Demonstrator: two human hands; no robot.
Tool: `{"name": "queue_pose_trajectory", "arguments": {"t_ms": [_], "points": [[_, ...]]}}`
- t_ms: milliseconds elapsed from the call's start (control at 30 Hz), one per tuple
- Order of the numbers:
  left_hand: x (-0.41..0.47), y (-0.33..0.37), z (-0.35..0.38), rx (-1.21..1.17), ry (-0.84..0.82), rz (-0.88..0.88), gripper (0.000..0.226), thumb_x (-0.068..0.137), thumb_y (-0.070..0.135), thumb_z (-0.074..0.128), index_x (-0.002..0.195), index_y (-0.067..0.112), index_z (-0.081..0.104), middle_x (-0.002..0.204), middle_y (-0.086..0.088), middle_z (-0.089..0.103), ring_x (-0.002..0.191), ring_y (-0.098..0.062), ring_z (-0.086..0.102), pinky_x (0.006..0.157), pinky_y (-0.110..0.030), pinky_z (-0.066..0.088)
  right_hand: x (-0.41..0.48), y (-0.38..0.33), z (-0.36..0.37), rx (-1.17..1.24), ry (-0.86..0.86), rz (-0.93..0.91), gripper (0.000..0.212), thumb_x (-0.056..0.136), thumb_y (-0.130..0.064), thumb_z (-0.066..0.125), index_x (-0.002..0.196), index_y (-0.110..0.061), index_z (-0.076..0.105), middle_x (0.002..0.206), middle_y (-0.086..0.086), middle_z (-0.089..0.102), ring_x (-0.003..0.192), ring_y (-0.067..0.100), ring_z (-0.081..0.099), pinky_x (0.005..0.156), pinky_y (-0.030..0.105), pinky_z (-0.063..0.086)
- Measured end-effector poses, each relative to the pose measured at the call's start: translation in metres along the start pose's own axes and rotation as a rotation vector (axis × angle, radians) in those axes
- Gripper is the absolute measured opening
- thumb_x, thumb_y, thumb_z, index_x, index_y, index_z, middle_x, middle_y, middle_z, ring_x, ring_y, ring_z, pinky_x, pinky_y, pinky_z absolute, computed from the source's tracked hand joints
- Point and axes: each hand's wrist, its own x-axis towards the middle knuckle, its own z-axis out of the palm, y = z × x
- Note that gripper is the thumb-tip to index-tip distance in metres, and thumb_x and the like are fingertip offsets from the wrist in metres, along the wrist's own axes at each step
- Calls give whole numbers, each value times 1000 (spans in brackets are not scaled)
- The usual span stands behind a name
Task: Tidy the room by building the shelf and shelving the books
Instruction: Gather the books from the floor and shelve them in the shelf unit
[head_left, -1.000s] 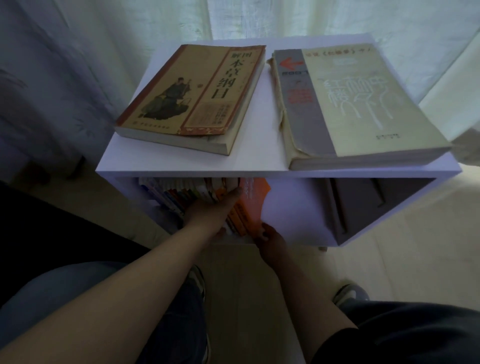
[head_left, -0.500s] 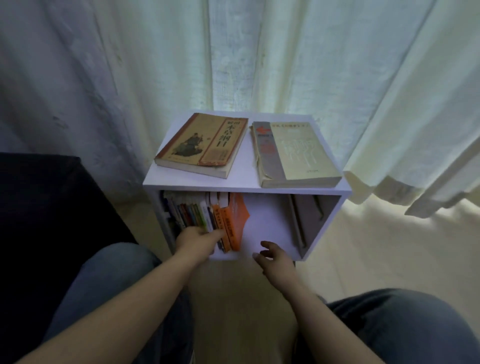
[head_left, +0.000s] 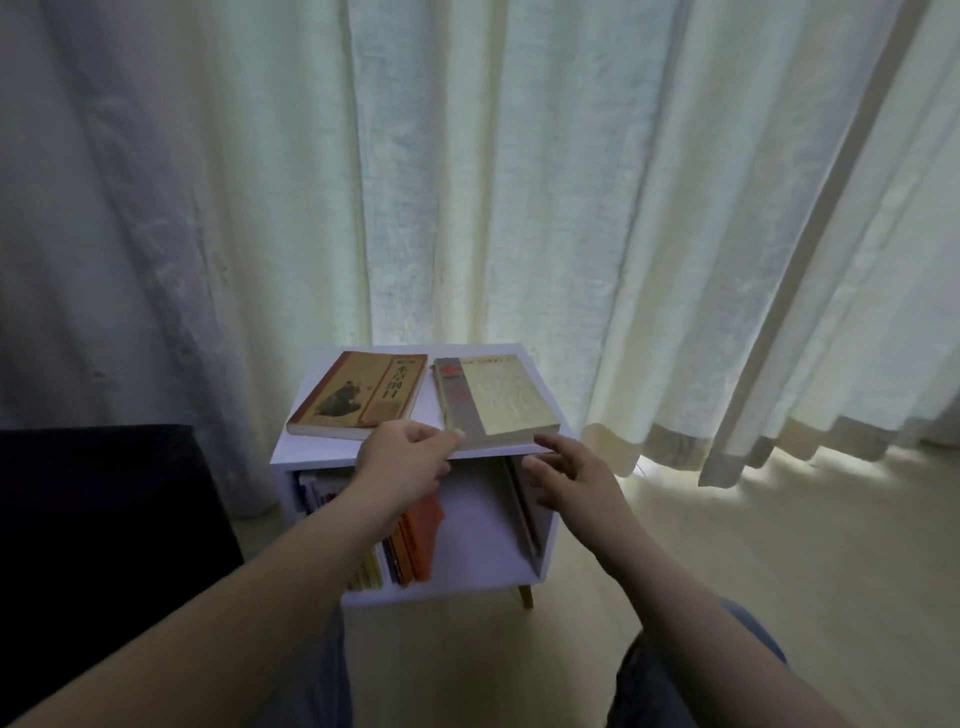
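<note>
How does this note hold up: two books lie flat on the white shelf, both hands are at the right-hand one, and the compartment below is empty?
One slip: the compartment is not empty. The head view shows a row of books standing in its left part. The rest holds.

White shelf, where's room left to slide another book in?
Inside the white shelf, the gap between the leaning orange book and the dark book at the right wall. Further left is packed; the tan book and pale book crowd the top.
</note>
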Motion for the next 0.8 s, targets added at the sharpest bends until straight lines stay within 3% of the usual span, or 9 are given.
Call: {"name": "queue_pose_trajectory", "arguments": {"t_ms": [133, 367, 800], "points": [[-4, 30, 11, -13, -45, 56, 20, 86, 29, 68, 95, 11, 67, 97, -11, 71, 92, -22, 69, 86, -45, 57, -6, -25, -30, 112, 46, -23, 31, 89, -31, 65, 120, -31, 60, 101, -3, 71, 93, 16, 68, 91, 42, 54], [45, 56, 41, -33, -102, 85, 25, 88, 23, 66, 107, 8, 64, 98, -7, 70, 89, -15, 69, 79, -30, 59, 37, -44, -67, 233, 54, -21, 25, 92, -25, 61, 116, -30, 62, 103, 0, 71, 94, 11, 68, 86, 31, 57], [255, 90, 128, 37, -212, 47, 15, 82, 31, 73, 95, 26, 68, 94, 4, 73, 91, -14, 69, 90, -41, 55, 245, -5, -111, 380, 297, 183, 20, 95, -18, 56, 112, -23, 64, 98, -2, 74, 94, 13, 70, 88, 34, 55]]}}
